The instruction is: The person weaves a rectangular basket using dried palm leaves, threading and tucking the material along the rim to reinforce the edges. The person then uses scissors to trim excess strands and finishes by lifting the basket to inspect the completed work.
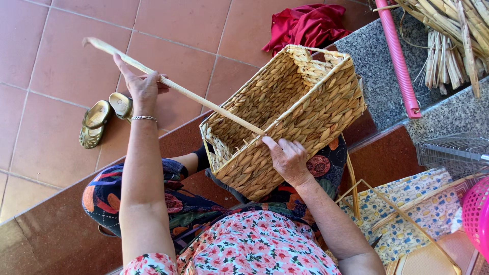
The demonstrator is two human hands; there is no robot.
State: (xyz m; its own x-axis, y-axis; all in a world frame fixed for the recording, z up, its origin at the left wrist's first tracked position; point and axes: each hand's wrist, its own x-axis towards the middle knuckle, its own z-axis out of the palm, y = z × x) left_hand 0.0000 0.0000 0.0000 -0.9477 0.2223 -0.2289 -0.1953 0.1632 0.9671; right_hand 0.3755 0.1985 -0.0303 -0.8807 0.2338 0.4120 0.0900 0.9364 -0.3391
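Left hand [140,87]: raised out to the left, fingers closed around a long pale reed strand [173,86], which it pulls taut.
Bracelet [144,118]: thin silver chain on the left wrist.
Right hand [289,160]: pressed flat against the near side of the basket [300,109], thumb up at the rim where the strand comes out; it steadies the basket rather than clenching it.
Reed strand: runs in a straight slant from beyond the left hand, far left, down to the basket's near rim just beside the right thumb.
Basket: rectangular, woven of tan plaited fibre, tipped on its side on the person's lap so the open mouth faces left; the rim on the near-left edge is looser, with weave ends showing.
Lap: dark patterned trousers [109,196] and a floral top [254,244] under the basket.
Sandals [104,118]: a pair, olive-gold, on the red tile floor [61,61], just beyond the left wrist.
Red cloth [305,25]: bunched on the floor, far of the basket.
Pink tube [400,61]: lies across a grey stone step [377,76] on the right.
Reed bundles [453,35]: dried stalks piled far right on the step.
Patterned cloth [407,214]: yellow and blue, near right, with loose strands across it.
Wire rack [453,150]: right edge, above a pink plastic basket [478,211].
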